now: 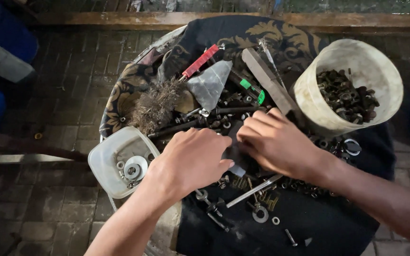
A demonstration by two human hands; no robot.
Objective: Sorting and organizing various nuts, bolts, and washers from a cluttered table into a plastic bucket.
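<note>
My left hand (193, 159) and my right hand (276, 142) meet over the middle of a dark patterned cloth (281, 38) strewn with bolts, nuts and washers. Both hands press down on a small dark flat piece (236, 154) between them; their fingers curl over it, so its shape is mostly hidden. A long metal strip (252, 192) lies just below the hands. A loose washer (260, 214) rests nearer to me.
A white bucket (380, 61) of rusty nuts stands at the right. A shallow white tub (112, 163) with washers sits at the left. A wire brush (155, 106), red-handled tool (200, 61), flat file (269, 80) and green-marked tool (250, 87) lie beyond the hands. Brick floor surrounds.
</note>
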